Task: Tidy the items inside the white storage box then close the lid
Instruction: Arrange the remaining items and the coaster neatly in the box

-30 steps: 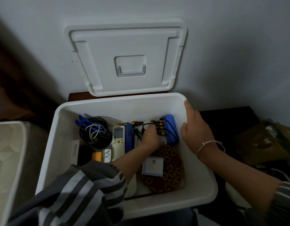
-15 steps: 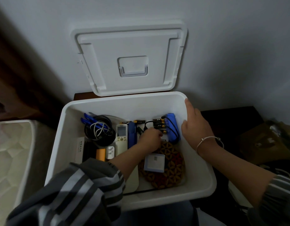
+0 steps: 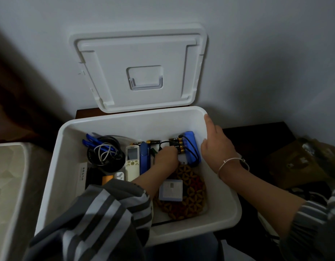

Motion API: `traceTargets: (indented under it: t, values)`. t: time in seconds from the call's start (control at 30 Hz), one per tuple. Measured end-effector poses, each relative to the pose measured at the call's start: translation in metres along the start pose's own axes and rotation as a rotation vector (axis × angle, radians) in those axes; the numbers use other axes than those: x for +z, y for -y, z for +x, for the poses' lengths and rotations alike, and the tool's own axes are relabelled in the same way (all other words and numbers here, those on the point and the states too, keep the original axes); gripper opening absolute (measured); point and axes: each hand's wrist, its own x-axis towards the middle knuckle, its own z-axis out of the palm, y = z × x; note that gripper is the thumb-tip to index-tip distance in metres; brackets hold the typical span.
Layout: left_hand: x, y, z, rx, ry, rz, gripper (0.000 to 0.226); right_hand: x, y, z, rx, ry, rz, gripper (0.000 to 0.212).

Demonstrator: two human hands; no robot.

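Now left hand (image 3: 165,157) curled at batteries (image 3: 179,146), grip unclear; right hand (image 3: 217,147) relaxed on box (image 3: 125,127).

White storage box (image 3: 67,159), lid (image 3: 140,53) propped open against the wall, left hand (image 3: 165,159) inside at the batteries (image 3: 179,146) beside a blue power bank (image 3: 191,146), right hand (image 3: 217,149) resting on the right rim

A grey, white-striped left sleeve (image 3: 99,219) and right sleeve (image 3: 313,223) are filling the frame's lower corners; 1 thin silver bracelet (image 3: 229,160) is circling the wrist of the right hand (image 3: 217,147).
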Motion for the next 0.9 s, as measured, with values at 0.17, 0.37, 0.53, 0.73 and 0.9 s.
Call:
traceTargets:
  t: [0.17,0.37,0.53,0.73,0.9]
  values:
    - [0.002,-0.007,0.000,-0.021,-0.078,0.030,0.016,-0.002,0.001,0.000,-0.013,-0.001,0.017,0.065]
    - [0.008,-0.006,-0.001,-0.096,-0.104,-0.064,0.017,-0.002,0.002,-0.001,-0.019,0.001,0.007,0.065]
    - [0.007,-0.006,-0.003,-0.186,-0.087,-0.186,0.015,-0.003,0.003,-0.001,-0.013,0.010,-0.004,0.065]
    - [0.002,-0.005,-0.017,-0.128,-0.120,-0.168,0.015,-0.006,0.004,-0.002,-0.002,0.018,-0.006,0.067]
    - [-0.036,0.015,-0.038,-0.046,-0.115,0.044,0.021,-0.006,0.003,-0.002,-0.007,0.011,0.014,0.067]
